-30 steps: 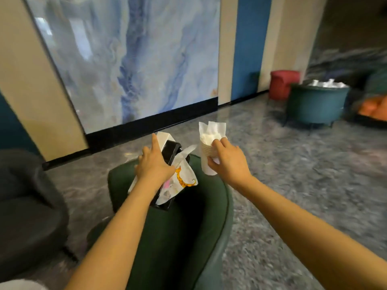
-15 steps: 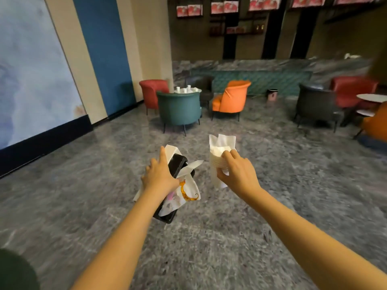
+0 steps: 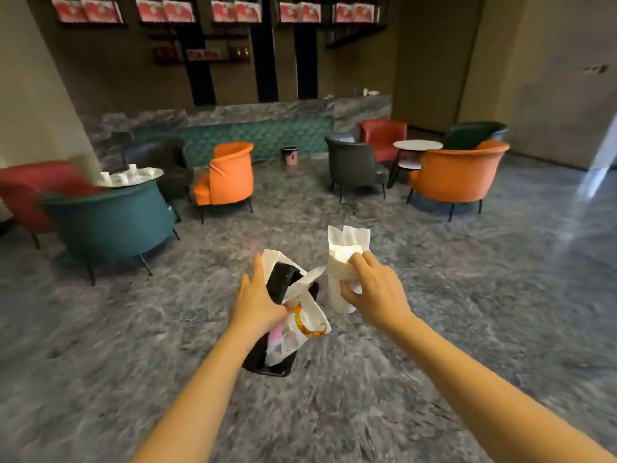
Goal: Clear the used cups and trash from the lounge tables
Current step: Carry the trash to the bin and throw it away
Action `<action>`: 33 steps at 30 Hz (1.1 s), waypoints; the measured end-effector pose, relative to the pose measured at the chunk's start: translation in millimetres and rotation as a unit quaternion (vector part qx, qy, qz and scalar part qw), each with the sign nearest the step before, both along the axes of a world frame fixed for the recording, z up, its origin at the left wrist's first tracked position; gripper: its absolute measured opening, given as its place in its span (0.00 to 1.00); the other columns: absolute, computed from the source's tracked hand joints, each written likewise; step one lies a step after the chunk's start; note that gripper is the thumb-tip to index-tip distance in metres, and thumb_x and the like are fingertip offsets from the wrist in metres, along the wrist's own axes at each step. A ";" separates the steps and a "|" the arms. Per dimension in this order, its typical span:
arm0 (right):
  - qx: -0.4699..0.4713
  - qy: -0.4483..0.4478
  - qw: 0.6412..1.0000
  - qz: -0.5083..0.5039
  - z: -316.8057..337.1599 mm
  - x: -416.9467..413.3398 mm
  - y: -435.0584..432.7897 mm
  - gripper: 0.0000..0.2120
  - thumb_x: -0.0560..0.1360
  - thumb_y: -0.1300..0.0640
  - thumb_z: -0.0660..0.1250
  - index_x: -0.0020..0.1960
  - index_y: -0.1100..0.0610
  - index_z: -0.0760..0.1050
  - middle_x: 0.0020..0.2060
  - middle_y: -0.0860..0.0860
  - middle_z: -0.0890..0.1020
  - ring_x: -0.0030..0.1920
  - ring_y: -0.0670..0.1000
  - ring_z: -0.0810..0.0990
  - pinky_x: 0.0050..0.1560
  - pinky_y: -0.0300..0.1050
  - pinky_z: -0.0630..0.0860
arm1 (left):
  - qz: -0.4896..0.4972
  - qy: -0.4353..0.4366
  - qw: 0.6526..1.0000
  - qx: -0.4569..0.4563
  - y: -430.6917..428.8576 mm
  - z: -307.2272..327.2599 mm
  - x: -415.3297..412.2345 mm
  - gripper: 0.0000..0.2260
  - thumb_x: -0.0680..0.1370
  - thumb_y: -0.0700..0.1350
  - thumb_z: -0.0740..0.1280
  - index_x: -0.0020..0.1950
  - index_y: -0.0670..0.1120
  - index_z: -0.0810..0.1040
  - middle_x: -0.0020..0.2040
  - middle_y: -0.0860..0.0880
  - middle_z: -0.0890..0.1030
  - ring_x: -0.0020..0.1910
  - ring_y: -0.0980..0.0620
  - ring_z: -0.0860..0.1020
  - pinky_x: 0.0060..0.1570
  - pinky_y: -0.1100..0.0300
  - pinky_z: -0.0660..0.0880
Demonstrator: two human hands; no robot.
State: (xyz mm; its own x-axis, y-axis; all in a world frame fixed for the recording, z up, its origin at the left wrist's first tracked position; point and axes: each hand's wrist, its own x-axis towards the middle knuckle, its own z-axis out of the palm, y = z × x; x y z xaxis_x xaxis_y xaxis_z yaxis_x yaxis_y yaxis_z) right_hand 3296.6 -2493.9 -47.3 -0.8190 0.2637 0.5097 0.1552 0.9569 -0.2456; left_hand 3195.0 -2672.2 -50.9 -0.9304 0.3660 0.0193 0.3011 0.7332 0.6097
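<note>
My left hand (image 3: 257,302) grips a bundle of trash in front of me: a black plastic tray (image 3: 278,355) with white paper wrappers (image 3: 305,320), one printed with an orange and pink figure. My right hand (image 3: 375,289) holds a stack of white paper cups (image 3: 339,292) with a white napkin (image 3: 349,238) stuffed in the top. Both are carried in the air above the floor. Far left, a round table (image 3: 152,173) behind a teal chair bears several white cups (image 3: 122,177).
A teal armchair (image 3: 107,222), red chair (image 3: 20,192), dark chair (image 3: 167,162) and orange chair (image 3: 227,175) ring the left table. A small pink bin (image 3: 289,156) stands by the marble counter. At right, a white round table (image 3: 417,146) sits among grey, red, green and orange chairs. Grey marble floor lies ahead.
The view has swung right, from the green chair and marble wall to the open lounge. Both hands keep the same hold on the trash and the cups.
</note>
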 end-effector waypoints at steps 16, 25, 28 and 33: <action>-0.027 0.018 0.999 -0.014 3.5 -452.0 288.9 0.11 0.71 0.56 0.67 0.48 0.62 0.69 0.43 0.57 0.74 0.32 0.58 0.72 0.30 0.45 0.61 | -0.051 -0.031 0.990 0.131 270.2 -26.7 -442.5 0.46 0.67 0.48 0.73 0.75 0.54 0.46 0.70 0.46 0.65 0.68 0.45 0.65 0.63 0.46 0.68; -0.035 0.013 0.999 -0.007 -18.3 -725.4 441.4 0.12 0.70 0.57 0.69 0.48 0.61 0.70 0.43 0.56 0.74 0.30 0.56 0.70 0.26 0.43 0.57 | -0.077 -0.043 0.973 0.212 413.8 -52.2 -714.4 0.39 0.67 0.48 0.73 0.72 0.56 0.55 0.62 0.52 0.72 0.61 0.50 0.72 0.55 0.50 0.74; -0.035 0.002 0.999 -0.023 -13.1 -812.9 502.2 0.12 0.71 0.56 0.68 0.49 0.61 0.70 0.44 0.55 0.74 0.33 0.57 0.73 0.30 0.44 0.59 | -0.095 -0.054 0.967 0.229 471.8 -43.6 -804.5 0.39 0.65 0.50 0.73 0.71 0.56 0.56 0.61 0.52 0.72 0.59 0.52 0.73 0.54 0.51 0.75; -0.038 0.002 0.998 -0.051 -10.7 -939.5 602.4 0.12 0.70 0.57 0.69 0.48 0.61 0.70 0.42 0.56 0.74 0.30 0.59 0.72 0.27 0.43 0.56 | -0.109 -0.083 0.959 0.247 571.3 -42.9 -946.9 0.35 0.65 0.47 0.73 0.68 0.57 0.61 0.56 0.55 0.76 0.55 0.56 0.76 0.43 0.64 0.72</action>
State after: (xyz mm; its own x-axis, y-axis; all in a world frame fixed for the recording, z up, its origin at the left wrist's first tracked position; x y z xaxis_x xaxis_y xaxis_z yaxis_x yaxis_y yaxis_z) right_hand 2357.1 -1891.5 -58.0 -0.7834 0.3843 0.4884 0.2505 0.9145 -0.3178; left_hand 2248.2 -2100.9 -93.8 -0.8380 0.5366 0.0995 0.2834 0.2721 0.9196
